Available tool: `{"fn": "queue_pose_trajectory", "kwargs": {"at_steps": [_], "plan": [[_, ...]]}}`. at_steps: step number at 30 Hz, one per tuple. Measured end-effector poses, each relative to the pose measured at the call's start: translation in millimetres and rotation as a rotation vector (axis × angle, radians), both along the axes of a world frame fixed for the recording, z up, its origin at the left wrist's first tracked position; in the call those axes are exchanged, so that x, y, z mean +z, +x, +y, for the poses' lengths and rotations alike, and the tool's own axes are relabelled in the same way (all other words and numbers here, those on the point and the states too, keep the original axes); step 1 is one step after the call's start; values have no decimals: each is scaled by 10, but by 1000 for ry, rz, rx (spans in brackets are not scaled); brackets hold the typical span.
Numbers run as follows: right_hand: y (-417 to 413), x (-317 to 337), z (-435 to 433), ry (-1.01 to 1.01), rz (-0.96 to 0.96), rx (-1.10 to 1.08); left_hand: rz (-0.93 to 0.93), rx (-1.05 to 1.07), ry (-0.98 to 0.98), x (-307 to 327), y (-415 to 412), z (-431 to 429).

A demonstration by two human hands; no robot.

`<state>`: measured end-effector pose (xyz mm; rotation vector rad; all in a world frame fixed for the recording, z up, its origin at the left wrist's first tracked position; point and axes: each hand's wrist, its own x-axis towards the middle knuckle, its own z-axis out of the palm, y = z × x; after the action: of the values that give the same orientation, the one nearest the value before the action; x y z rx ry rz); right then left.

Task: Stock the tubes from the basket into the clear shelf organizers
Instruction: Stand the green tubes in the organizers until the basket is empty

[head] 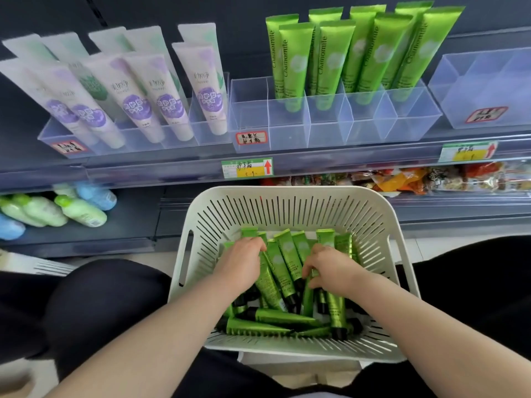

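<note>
Loosely heaped green tubes (286,261), black-capped, fill the white slotted basket (287,192).

Dark shop shelving (132,222), perhaps pale floor (413,246)

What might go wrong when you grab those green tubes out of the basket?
The left hand and right hand curl into a jumbled pile of tubes in the basket; a big handful might slip and fall. The shelved tubes lean tall in the clear organizer, so a bump might topple them.
</note>
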<state>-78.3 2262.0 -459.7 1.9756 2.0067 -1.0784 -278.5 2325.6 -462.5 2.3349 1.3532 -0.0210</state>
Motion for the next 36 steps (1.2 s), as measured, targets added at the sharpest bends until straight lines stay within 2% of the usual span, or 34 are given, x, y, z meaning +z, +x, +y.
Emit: {"fn": "queue_pose_trajectory", "kwargs": {"at_steps": [5,10,12,17,23,26,30,36], "plan": [[14,62,-41,71,61,-129,37,29,-26,-56,-34,-113],[100,53,-80,-7,-65,-53,168,55,-111,-67,-9,-101],[89,30,-70,-20,-60,-65,192,89,-167,-83,29,-89],[91,104,-86,91,-76,-27,252,126,-237,-118,93,-100],[158,219,-99,221,89,-225,233,206,-261,-83,110,-129],[101,188,-118,152,182,-229,137,323,-342,-93,136,-131],[53,93,-162,83,137,-231,64,334,-457,-65,168,-130],[38,177,-172,132,48,-190,-15,238,-310,102,212,-168]]}}
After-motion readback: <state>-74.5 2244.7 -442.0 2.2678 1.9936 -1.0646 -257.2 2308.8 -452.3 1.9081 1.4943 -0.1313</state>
